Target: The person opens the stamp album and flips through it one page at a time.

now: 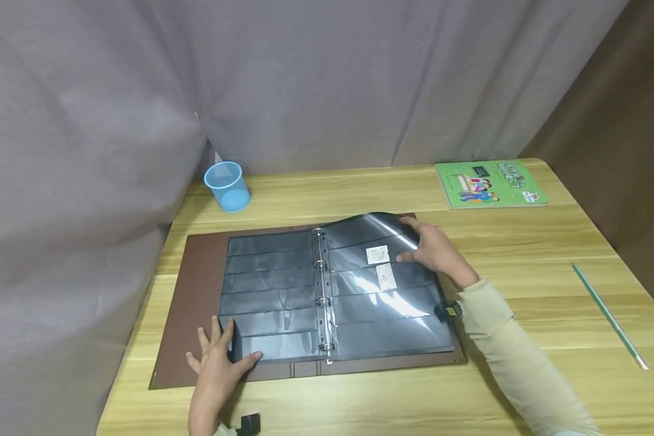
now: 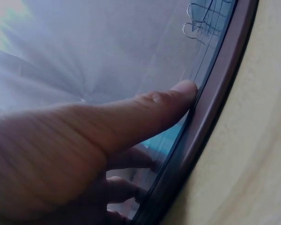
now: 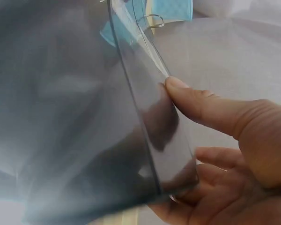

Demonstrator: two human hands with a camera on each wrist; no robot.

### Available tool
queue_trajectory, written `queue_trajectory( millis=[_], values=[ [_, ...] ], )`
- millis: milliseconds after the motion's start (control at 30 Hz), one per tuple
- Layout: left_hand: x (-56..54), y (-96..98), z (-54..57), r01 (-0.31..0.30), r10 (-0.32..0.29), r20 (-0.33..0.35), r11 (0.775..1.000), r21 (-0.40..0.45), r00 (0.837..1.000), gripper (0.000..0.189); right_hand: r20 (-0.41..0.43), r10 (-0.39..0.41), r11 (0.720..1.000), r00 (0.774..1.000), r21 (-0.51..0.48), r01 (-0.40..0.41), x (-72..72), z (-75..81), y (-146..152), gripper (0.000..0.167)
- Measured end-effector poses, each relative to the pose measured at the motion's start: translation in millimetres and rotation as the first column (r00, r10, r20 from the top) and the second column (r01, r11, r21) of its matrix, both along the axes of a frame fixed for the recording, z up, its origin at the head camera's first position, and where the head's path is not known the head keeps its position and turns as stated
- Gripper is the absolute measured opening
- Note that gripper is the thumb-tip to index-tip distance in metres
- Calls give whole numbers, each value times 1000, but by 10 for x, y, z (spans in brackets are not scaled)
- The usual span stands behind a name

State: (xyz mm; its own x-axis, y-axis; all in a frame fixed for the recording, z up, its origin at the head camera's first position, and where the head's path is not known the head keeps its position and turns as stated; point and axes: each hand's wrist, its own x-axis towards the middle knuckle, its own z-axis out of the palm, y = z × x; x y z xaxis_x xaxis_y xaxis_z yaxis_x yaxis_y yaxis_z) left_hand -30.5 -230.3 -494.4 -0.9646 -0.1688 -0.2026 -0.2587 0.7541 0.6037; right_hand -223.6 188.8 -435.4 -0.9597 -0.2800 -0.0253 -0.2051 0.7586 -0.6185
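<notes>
A ring-bound stamp album with a brown cover [image 1: 203, 260] lies spread on the table, with black strip-pocket pages on both sides. The left page [image 1: 272, 281] shows pockets without stamps. Two small pale stamps, an upper one [image 1: 378, 255] and a lower one [image 1: 386, 277], sit on the right page [image 1: 381, 327]. My right hand [image 1: 433, 248] pinches this page by its outer edge, thumb on top and fingers behind; its upper part bows upward. My left hand [image 1: 215, 357] rests at the left page's lower outer corner, fingers spread, thumb [image 2: 154, 110] along the bottom edge.
A light blue plastic cup [image 1: 229, 188] stands behind the album at the left. At the back right lies a green illustrated book [image 1: 490, 184]. A green pencil [image 1: 607, 312] lies near the table's right side. Grey cloth [image 1: 316, 85] hangs behind the table.
</notes>
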Motion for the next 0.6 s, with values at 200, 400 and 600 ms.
queue_trajectory(
  millis=[200, 400, 600],
  values=[
    [6, -1, 5, 2, -2, -4, 1000, 9, 1000, 98, 4, 78, 991, 997, -110, -77, 63, -12, 107, 114],
    [1, 5, 8, 5, -5, -6, 1000, 13, 1000, 98, 72, 115, 965, 991, -244, -94, 161, 73, 179, 125],
    [9, 0, 13, 6, -6, -3, 1000, 9, 1000, 97, 254, 114, 948, 960, -317, -29, 280, 225, 226, 110]
  ],
)
